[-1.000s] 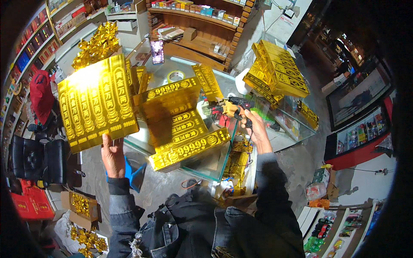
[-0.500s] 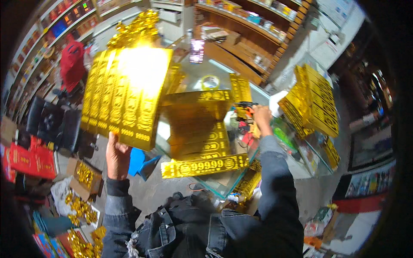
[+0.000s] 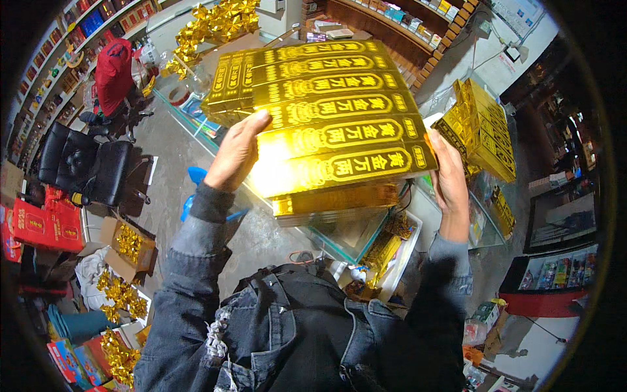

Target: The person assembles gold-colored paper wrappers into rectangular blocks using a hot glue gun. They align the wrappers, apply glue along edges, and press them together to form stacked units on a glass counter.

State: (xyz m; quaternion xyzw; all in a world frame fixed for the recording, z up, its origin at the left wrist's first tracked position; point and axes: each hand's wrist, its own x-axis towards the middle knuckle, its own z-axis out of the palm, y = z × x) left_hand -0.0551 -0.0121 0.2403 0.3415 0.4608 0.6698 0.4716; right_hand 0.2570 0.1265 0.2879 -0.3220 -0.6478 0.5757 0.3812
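A wide golden slab [image 3: 339, 111], made of several shiny bar-shaped boxes side by side with dark printing, lies tilted between my hands. At its left near edge, my left hand [image 3: 238, 153] grips it with the thumb on top. My right hand [image 3: 450, 176] holds the right edge, its fingers partly hidden behind the corner. Directly below is a golden block [image 3: 336, 201] on the glass counter; whether the slab rests on it I cannot tell. More golden bars [image 3: 232, 78] show past the slab's far left side.
The glass counter [image 3: 356, 245] spans the middle. Stacked golden boxes [image 3: 486, 130] stand on its right. Gold foil ribbon [image 3: 219, 26] lies at the far left. A black chair [image 3: 85, 163] and a cardboard box [image 3: 127, 248] are on the left floor. A white bin [image 3: 398, 258] holds golden pieces.
The golden slab has swung rightward and turned, now above the block on the counter. My right hand has left the small items on the counter and taken the slab's right edge.
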